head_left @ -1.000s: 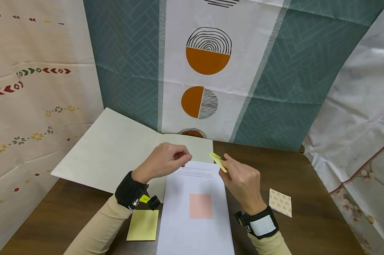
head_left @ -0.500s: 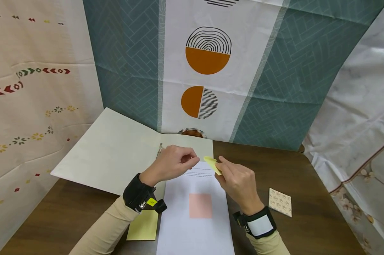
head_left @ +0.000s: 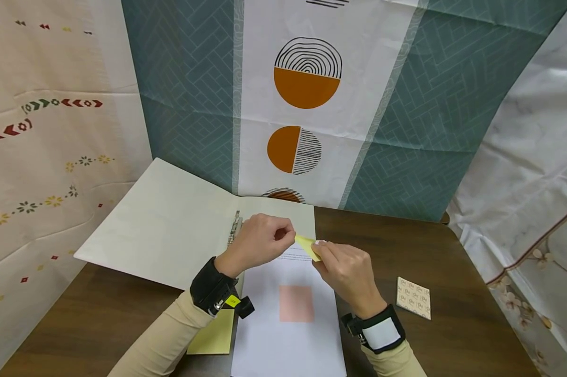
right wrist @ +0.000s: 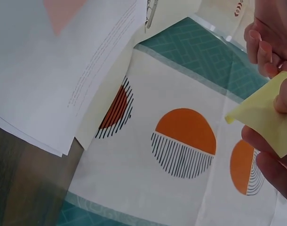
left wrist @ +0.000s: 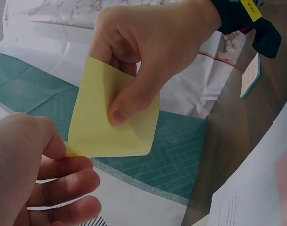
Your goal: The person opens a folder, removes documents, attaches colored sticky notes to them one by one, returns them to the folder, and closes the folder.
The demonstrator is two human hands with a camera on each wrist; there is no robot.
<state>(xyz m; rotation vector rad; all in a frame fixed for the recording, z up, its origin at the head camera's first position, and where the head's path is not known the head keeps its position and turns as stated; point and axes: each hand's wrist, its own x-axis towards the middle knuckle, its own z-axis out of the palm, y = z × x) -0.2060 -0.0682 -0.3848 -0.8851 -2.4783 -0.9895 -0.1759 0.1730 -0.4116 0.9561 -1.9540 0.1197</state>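
A yellow sticky note (head_left: 307, 247) is held up between both hands, above the top of the printed paper (head_left: 288, 348). My right hand (head_left: 349, 269) grips it, the thumb (left wrist: 129, 101) lying flat across its face in the left wrist view. At one corner of the note, my left hand (head_left: 262, 242) pinches it between thumb and forefinger. The right wrist view shows the note (right wrist: 268, 106) slightly bent, its free corner curling. A pink sticky note (head_left: 296, 303) lies on the paper's middle.
The paper lies over the right side of an open white binder (head_left: 165, 230) with a metal ring clip (head_left: 234, 228). A yellow note pad (head_left: 211, 335) sits by my left forearm. At right is a small patterned square (head_left: 413, 298) on the wooden table (head_left: 462, 335). Fabric hangs behind.
My left hand has moved right and the right hand slightly left with the sticky note. The gap between them has closed, and the left fingers now hold the note's corner.
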